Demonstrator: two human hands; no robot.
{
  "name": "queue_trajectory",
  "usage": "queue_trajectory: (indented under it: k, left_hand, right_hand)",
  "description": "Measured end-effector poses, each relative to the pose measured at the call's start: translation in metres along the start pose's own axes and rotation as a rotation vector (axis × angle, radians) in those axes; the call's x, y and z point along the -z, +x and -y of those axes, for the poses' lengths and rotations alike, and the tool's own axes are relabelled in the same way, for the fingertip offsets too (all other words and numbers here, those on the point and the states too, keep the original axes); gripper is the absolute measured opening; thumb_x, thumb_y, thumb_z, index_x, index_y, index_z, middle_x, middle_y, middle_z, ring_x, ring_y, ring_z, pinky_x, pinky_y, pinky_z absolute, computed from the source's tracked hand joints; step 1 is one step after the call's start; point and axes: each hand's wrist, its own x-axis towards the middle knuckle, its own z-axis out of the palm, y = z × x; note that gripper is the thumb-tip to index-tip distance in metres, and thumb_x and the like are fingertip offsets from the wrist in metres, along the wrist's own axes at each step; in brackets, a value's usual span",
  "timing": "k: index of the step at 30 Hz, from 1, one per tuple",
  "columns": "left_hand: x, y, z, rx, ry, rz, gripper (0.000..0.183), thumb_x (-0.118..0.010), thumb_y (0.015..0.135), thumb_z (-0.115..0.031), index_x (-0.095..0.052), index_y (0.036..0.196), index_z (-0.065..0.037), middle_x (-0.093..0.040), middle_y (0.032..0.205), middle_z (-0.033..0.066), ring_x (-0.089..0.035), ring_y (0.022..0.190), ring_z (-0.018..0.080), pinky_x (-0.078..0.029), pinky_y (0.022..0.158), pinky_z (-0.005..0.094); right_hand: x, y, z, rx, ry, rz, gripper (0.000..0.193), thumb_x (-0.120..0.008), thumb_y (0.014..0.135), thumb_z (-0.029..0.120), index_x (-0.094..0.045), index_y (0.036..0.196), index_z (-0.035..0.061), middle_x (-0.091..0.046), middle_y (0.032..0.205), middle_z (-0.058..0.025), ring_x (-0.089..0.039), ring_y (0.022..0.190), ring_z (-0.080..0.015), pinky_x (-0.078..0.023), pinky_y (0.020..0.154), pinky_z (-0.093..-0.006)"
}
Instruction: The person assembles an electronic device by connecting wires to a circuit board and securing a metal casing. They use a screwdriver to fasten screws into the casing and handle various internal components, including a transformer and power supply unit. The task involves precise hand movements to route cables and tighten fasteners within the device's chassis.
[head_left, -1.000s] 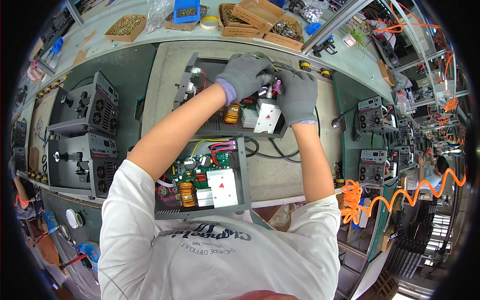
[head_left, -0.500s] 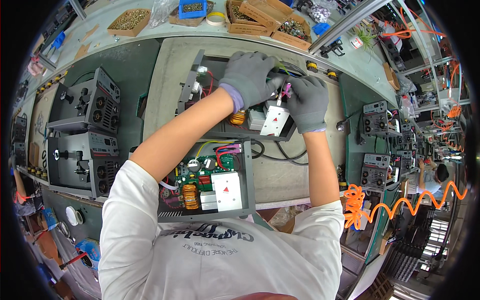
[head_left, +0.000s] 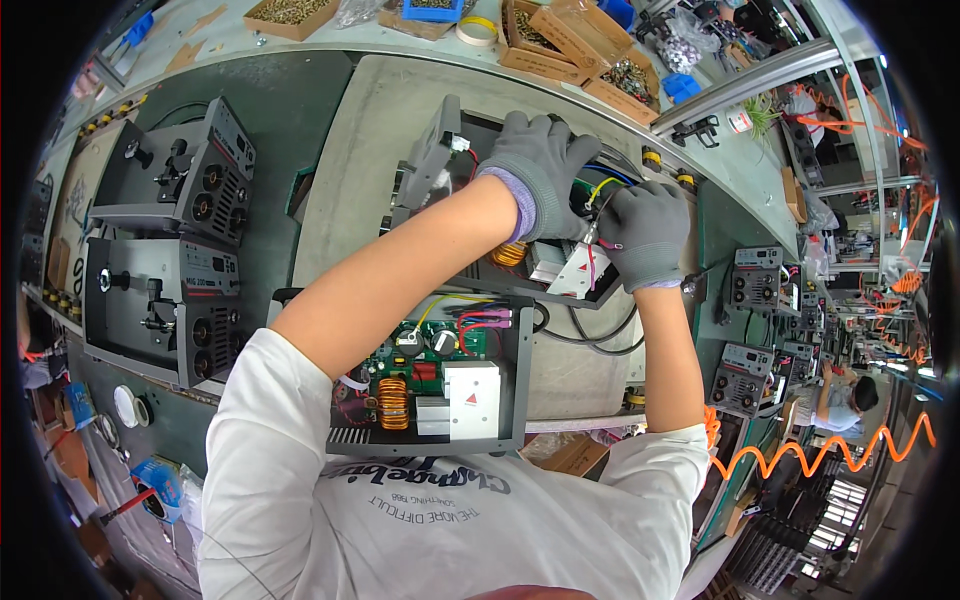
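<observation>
Both my hands wear grey gloves and work inside the farther open metal case (head_left: 447, 150), which sits at an angle. My left hand (head_left: 540, 168) lies over its far part with fingers apart; its thumb side is near the wires. At the case's right part, my right hand (head_left: 648, 232) is closed, its fingertips pinching a wire with a pink-purple sleeve (head_left: 592, 262); the exact grip is partly hidden. A yellow wire (head_left: 604, 186) loops between the hands. Below them show a copper coil (head_left: 509, 253) and a white metal plate (head_left: 573, 272).
A second open case (head_left: 518, 400) with a green circuit board stands close to my body. Finished-looking welding machines (head_left: 190, 285) stand left, others (head_left: 745, 378) right. Boxes of screws (head_left: 625, 85) line the back shelf. A coiled orange hose (head_left: 800, 455) hangs at right.
My left hand has spread its fingers and drawn apart from the wire ends. My right hand stays at the wires. The farther case appears turned slightly, and the whole view has shifted.
</observation>
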Motion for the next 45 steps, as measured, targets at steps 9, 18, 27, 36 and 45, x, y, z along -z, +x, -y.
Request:
queue_trajectory:
  k: [9, 18, 27, 36, 45]
  left_hand:
    - [0.005, 0.002, 0.004, -0.047, 0.006, 0.093, 0.105, -0.077, 0.062, -0.07, -0.047, 0.145, -0.014, -0.054, 0.135, 0.0154, -0.05, 0.125, 0.0293, -0.033, 0.105, 0.0422]
    - [0.008, 0.001, 0.004, -0.046, 0.002, 0.111, 0.101, -0.075, 0.065, -0.069, -0.047, 0.145, -0.014, -0.055, 0.133, 0.0151, -0.051, 0.124, 0.0287, -0.033, 0.104, 0.0419]
    - [0.007, 0.001, 0.004, -0.057, -0.015, 0.101, 0.101, -0.077, 0.062, -0.066, -0.048, 0.141, -0.011, -0.056, 0.131, 0.015, -0.052, 0.122, 0.0302, -0.035, 0.104, 0.0428]
    - [0.004, 0.001, 0.005, -0.06, -0.048, 0.042, 0.101, -0.081, 0.06, -0.063, -0.048, 0.139, -0.01, -0.057, 0.13, 0.0134, -0.052, 0.12, 0.0303, -0.034, 0.104, 0.0426]
    - [-0.004, -0.004, 0.007, -0.08, -0.078, -0.024, 0.099, -0.081, 0.058, -0.062, -0.049, 0.137, -0.01, -0.059, 0.126, 0.0128, -0.053, 0.118, 0.0285, -0.034, 0.104, 0.0407]
  right_hand:
    - [0.001, 0.001, 0.001, -0.037, 0.013, 0.047, 0.013, -0.073, 0.067, 0.023, -0.073, 0.076, 0.0138, -0.069, 0.074, -0.0038, -0.066, 0.083, -0.0235, -0.046, 0.079, -0.0407]
    - [0.005, 0.01, 0.002, -0.029, -0.106, 0.213, 0.01, -0.071, 0.076, 0.027, -0.075, 0.079, 0.0181, -0.07, 0.075, -0.0045, -0.067, 0.084, -0.0227, -0.046, 0.079, -0.0398]
    - [0.017, 0.032, 0.013, -0.064, -0.198, 0.447, 0.009, -0.069, 0.079, 0.022, -0.076, 0.085, 0.019, -0.072, 0.079, -0.0081, -0.071, 0.085, -0.025, -0.047, 0.082, -0.0389]
    - [0.02, 0.023, 0.012, -0.252, -0.08, 0.363, 0.017, -0.07, 0.082, 0.023, -0.077, 0.097, 0.021, -0.074, 0.087, -0.0094, -0.071, 0.088, -0.0294, -0.052, 0.079, -0.0407]
    - [0.031, 0.039, 0.017, -0.306, -0.091, 0.483, 0.018, -0.07, 0.084, 0.03, -0.078, 0.098, 0.0218, -0.075, 0.092, -0.0089, -0.072, 0.089, -0.0303, -0.056, 0.078, -0.0421]
